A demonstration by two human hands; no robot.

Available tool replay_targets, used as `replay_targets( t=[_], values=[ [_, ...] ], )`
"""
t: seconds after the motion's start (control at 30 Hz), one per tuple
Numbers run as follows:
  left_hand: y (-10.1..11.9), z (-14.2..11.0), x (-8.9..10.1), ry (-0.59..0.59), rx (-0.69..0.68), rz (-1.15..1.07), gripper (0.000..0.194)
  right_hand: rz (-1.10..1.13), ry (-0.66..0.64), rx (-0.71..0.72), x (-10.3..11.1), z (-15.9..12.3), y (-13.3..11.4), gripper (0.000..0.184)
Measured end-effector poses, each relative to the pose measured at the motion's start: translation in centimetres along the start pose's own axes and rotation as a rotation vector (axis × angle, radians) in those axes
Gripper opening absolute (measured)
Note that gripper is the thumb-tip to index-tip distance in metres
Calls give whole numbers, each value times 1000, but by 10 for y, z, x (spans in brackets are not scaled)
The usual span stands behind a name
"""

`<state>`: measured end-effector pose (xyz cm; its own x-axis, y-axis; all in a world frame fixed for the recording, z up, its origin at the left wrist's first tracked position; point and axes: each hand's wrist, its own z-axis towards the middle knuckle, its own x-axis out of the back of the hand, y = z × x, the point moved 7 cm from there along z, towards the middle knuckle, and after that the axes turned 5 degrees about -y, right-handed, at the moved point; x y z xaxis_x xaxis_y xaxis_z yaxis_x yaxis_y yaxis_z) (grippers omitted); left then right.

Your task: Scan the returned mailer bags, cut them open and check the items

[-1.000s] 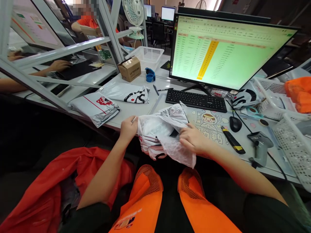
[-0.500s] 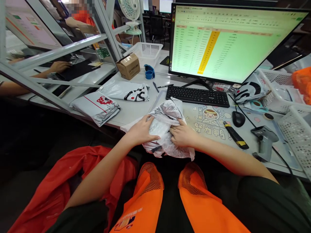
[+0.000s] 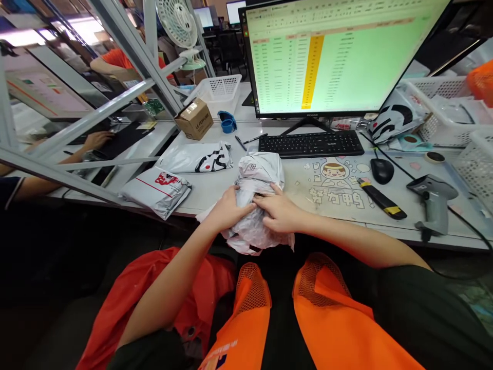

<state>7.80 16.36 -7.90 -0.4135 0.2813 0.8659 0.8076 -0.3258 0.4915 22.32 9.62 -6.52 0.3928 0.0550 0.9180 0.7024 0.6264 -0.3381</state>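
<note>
A crumpled white plastic mailing bag (image 3: 262, 167) lies at the desk's front edge, its lower end hanging over. Bubble wrap (image 3: 248, 234) shows in the bag's near part; whatever it wraps is hidden. My left hand (image 3: 231, 209) grips the left side, thumb over the top and fingertips partly hidden in the plastic. From the right, my right hand (image 3: 281, 210) presses on the wrap, its fingers bent into the folds at the middle. The two hands nearly meet there. To their left rest a grey parcel with a red print (image 3: 157, 191) and a white parcel with black marks (image 3: 196, 156).
Behind are a keyboard (image 3: 308, 144) and monitor (image 3: 339, 61). A mouse (image 3: 382, 170), box cutter (image 3: 382, 199) and barcode scanner (image 3: 434, 203) lie right. A cardboard box (image 3: 194, 119) and white basket (image 3: 219, 95) stand back left, near a metal frame (image 3: 103, 105). Another person's hand (image 3: 98, 140) is beyond it.
My right hand has moved onto the middle of the bag, closer to my left thumb. The bag's far end now stands straighter, and the wrap is pressed together. The head view has shifted.
</note>
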Motion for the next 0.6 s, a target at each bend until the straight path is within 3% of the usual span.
replay_targets(
  t=[0.17, 0.27, 0.43, 0.6],
  values=[
    [35, -12, -14, -19, -113, 339, 45, -237, 84, -108, 25, 14, 14, 33],
    [46, -24, -24, -36, -149, 571, 26, -325, 34, -170, 28, 19, 32, 27],
    [32, -36, -10, -41, -226, 652, 18, -325, -50, -226, 24, 9, 52, 29],
    [-3, -39, 26, 119, -288, 514, 23, -308, -44, -152, 12, -1, 47, 25]
  ],
)
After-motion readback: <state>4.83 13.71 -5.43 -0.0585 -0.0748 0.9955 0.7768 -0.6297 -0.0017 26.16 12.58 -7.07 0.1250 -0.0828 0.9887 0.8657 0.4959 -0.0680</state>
